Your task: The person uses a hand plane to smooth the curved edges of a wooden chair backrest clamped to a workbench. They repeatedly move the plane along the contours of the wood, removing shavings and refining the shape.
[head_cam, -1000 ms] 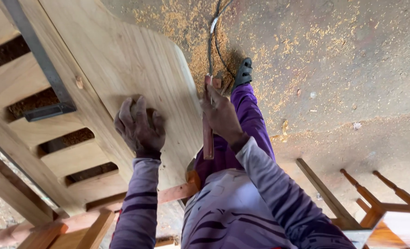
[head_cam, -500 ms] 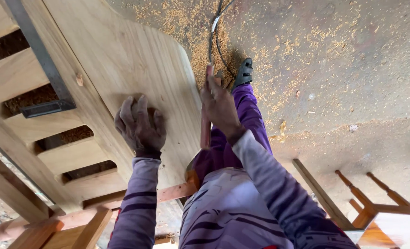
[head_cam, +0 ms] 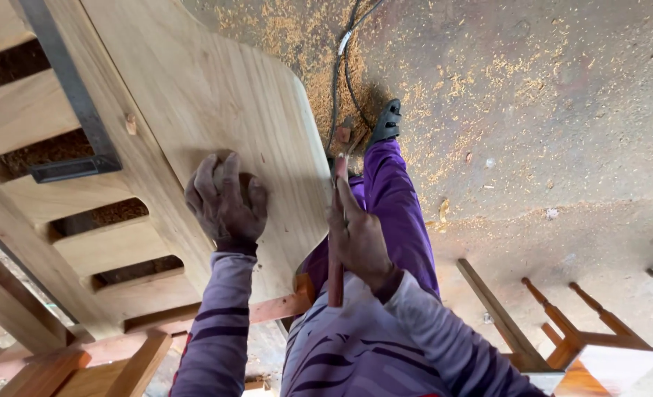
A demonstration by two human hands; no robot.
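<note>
At far left we log a slatted wooden frame [head_cam: 62,242] crossed by a dark metal bar [head_cam: 69,95]. Next, a pale wooden panel [head_cam: 216,95] with a rounded corner; our left hand [head_cam: 225,200] lies on it, fingers curled over a small pad, partly hidden. Our right hand [head_cam: 357,237] is closed round a reddish wooden handle [head_cam: 336,279], upright beside the panel's edge. At right: sawdust-strewn floor [head_cam: 532,110], a black cable [head_cam: 341,66], turned chair legs [head_cam: 576,316].
</note>
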